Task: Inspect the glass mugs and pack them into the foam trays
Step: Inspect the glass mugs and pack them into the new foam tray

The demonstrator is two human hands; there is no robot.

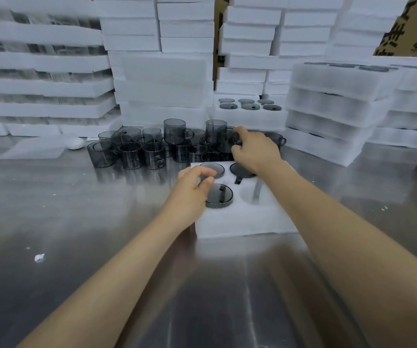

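Both hands are out over the steel table (77, 222). The left hand (192, 194) sits at the near-left of the foam tray (242, 219), fingers curled, thumb and fingertips pinching the rim of a smoky mug (219, 195) sunk in the near-left pocket. That mug stands a little proud of the foam, base up.

The tray shows four pockets. Three hold mugs: the near-left one, the far-left mug (215, 168) partly under the left fingers, and the far-right mug (240, 170), partly hidden by the right wrist. The near-right pocket (251, 193) shows only white foam.

The right hand (255, 149) reaches past the tray into the loose mugs (152, 146), fingers curled round a mug (225, 141) at the right end of the cluster. Exactly how the fingers close is blurred, but the hand wraps it.

Loose mugs: roughly fifteen to twenty, hard to count since they overlap and are see-through. Two stand higher, stacked on others. One more mug (276, 139) pokes out just right of the hand.

Behind, a filled tray (250, 114) shows six mugs in two rows of three. Tall stacks of foam (157, 71) crowd the back; cardboard (400, 31) shows at top right. A flat foam sheet (36, 148) lies at left with a small white object (75, 143) beside it.
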